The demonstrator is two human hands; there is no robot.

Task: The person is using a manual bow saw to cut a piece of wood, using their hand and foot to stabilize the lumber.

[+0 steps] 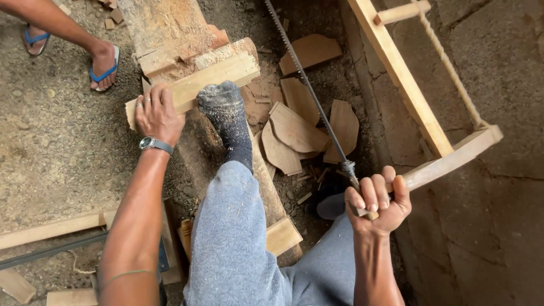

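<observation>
My left hand (157,113) presses down on a pale wooden plank (218,75) that lies across a rough wooden block (170,25). My foot in a dusty dark sock (226,116) also rests on the plank. My right hand (377,201) grips the lower end of a wooden frame saw (416,102), held off to the right of the plank. The saw's thin toothed blade (306,79) runs up and left from my fist, and a twisted cord (450,68) spans the frame's far side.
Several curved wood offcuts (294,133) lie on the ground between the block and the saw. Another person's feet in blue sandals (105,62) stand at top left. Boards (51,229) and a metal bar (45,252) lie at lower left. A cracked concrete surface (498,215) is at right.
</observation>
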